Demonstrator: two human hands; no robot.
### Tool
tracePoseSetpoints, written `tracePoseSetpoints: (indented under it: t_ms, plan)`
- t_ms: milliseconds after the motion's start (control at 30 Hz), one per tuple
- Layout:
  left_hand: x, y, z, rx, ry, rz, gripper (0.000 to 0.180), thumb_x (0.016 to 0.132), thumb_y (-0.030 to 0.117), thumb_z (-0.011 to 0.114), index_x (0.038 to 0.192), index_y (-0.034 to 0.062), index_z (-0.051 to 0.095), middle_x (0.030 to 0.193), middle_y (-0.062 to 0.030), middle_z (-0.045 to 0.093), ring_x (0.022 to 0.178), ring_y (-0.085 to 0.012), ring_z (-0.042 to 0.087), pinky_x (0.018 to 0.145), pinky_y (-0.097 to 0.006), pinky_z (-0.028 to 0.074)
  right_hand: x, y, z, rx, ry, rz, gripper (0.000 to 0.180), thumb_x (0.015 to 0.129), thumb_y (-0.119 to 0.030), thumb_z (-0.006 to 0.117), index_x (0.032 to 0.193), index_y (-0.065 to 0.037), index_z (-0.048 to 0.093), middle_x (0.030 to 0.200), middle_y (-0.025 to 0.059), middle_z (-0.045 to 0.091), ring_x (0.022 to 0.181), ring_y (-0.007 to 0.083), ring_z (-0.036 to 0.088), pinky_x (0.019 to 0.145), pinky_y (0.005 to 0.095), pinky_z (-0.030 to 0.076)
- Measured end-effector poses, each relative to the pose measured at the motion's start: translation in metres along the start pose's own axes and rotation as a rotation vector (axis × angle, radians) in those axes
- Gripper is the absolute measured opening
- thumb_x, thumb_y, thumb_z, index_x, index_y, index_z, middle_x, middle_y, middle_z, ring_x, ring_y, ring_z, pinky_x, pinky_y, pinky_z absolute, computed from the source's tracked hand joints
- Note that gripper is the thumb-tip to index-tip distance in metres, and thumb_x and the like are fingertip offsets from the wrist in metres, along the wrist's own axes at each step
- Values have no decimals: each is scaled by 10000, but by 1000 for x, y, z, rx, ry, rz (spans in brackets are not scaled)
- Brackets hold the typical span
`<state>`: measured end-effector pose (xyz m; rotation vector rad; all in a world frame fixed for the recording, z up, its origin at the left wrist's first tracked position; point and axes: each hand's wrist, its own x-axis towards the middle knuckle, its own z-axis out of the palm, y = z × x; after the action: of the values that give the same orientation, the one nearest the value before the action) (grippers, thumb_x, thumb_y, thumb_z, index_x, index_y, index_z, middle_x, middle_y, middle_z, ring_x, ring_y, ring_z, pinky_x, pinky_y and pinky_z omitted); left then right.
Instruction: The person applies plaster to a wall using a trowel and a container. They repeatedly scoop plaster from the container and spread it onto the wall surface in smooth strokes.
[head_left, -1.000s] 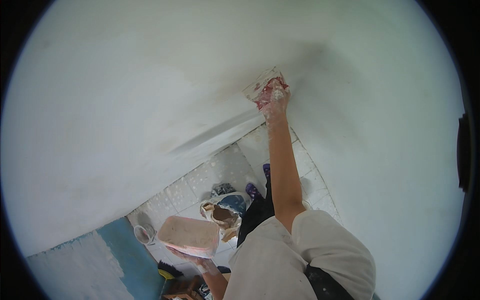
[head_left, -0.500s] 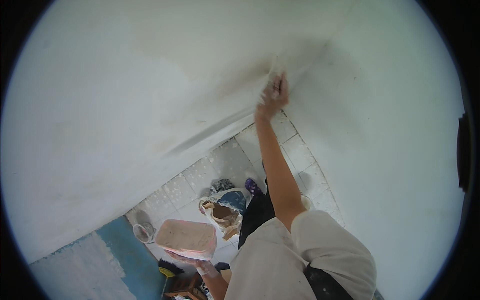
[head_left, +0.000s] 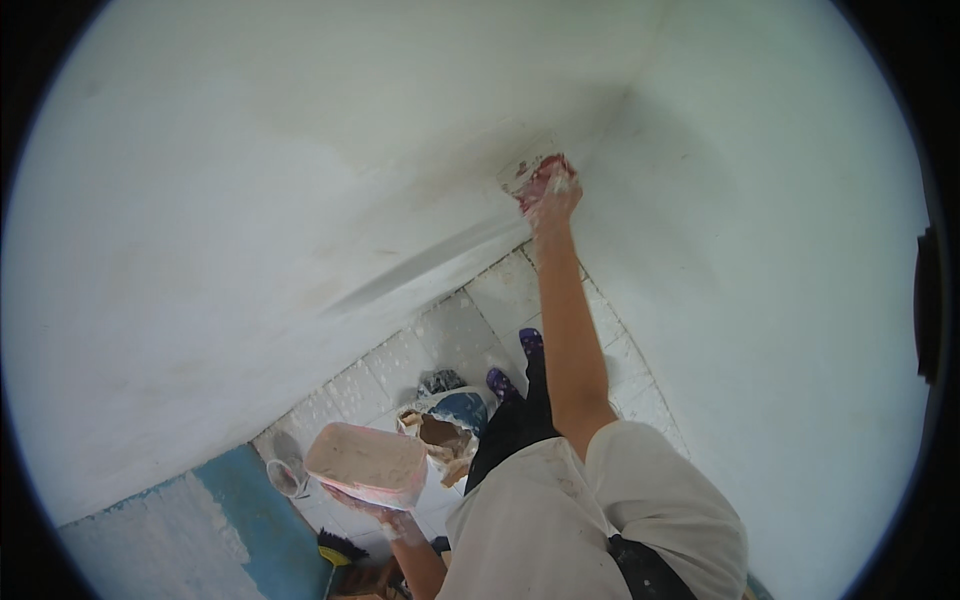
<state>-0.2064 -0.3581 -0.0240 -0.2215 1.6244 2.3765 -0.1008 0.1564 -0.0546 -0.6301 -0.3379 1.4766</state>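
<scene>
My right hand is stretched out to the left wall, close to the corner. Its fingers are wrapped round the reddish grip of a putty knife, whose pale wide blade lies at the wall surface. Low on the left, my left hand supports a pinkish rectangular tub from underneath. Smooth beige putty fills the tub almost to its rim. Both hands are smeared with white, and the left fingers are partly hidden below the tub.
A torn, open bag stands on the spattered tile floor beside my feet. Left of the tub is a small clear container. A yellow and black brush lies near a blue painted surface. Another wall rises on the right.
My right hand has moved slightly down, and its wrist has turned so the putty knife's blade and reddish grip now show. The tub in my left hand has shifted a little up and left.
</scene>
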Motion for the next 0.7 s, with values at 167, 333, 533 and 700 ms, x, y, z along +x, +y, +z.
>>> tracePoseSetpoints:
  t_ms: [167,333,533,700]
  plan:
    - [-13,-10,-2,2,3,-18,626,931,592,330,1411,191,363,1436,-66,373,1252,-303,437,1025,-522,401,-34,3,60,-295,-5,-285,185,834,27,553,1003,-5,622,693,-6,517,514,73,456,448,239,398]
    - [1,-22,-11,16,-27,-8,629,928,597,332,1404,189,375,1430,-65,383,1243,-304,447,1016,-524,410,-141,54,85,-844,-352,-633,531,732,71,517,1251,-18,583,1159,137,655,821,83,576,631,205,463]
    - [11,-35,-18,52,-96,55,639,922,607,341,1395,179,391,1412,-68,407,1215,-309,479,991,-532,438,-84,74,24,-609,-39,-269,480,834,-9,509,1314,-15,516,1261,167,586,1150,262,587,806,237,476]
    - [16,-38,-33,166,-96,184,654,924,604,333,1403,160,376,1400,-79,419,1207,-308,494,996,-535,442,-84,124,68,-883,50,-787,515,812,15,535,1325,4,491,1363,181,496,1339,314,382,1037,441,364]
